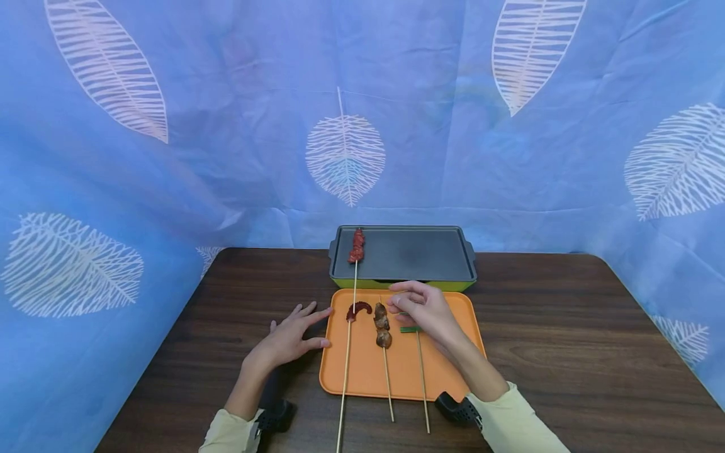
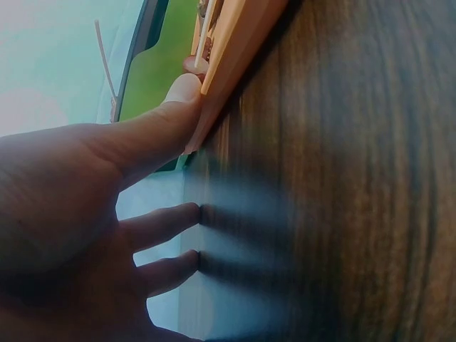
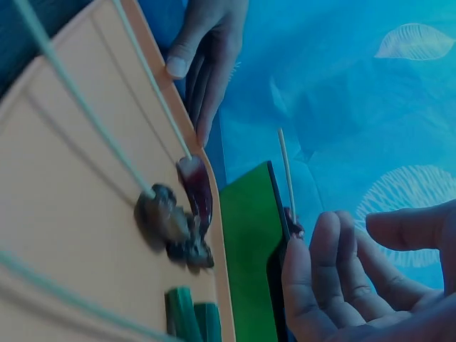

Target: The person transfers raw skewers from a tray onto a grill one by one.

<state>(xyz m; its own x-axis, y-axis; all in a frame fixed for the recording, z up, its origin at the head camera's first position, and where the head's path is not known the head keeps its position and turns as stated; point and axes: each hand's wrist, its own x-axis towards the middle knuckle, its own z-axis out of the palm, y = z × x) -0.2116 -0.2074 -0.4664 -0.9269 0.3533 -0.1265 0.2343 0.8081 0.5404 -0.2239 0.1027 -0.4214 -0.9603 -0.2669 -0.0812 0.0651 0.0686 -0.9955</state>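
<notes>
My left hand [image 1: 289, 336] is spread at the left edge of the orange tray [image 1: 453, 371], thumb and fingertips right at the rim. In the left wrist view the thumb [image 2: 167, 117] lies against the tray's side. Over the tray's upper right, my right hand [image 1: 425, 311] hovers with loosely bent fingers and nothing between them. Below it, partly hidden, is a skewer of green vegetable pieces [image 1: 409, 329]. A mushroom skewer [image 1: 382, 333] and a skewer with a curved dark-red tentacle [image 1: 359, 307] lie to its left. A red meat skewer [image 1: 357, 245] rests on the grill's left side.
The grill [image 1: 413, 251], a dark flat plate on a green base, stands directly behind the tray. Skewer sticks [image 1: 426, 402] stick out past the tray's front edge. Under everything is a dark wooden table [image 1: 566, 340], with a blue leaf-print cloth [image 1: 255, 157] hanging behind it.
</notes>
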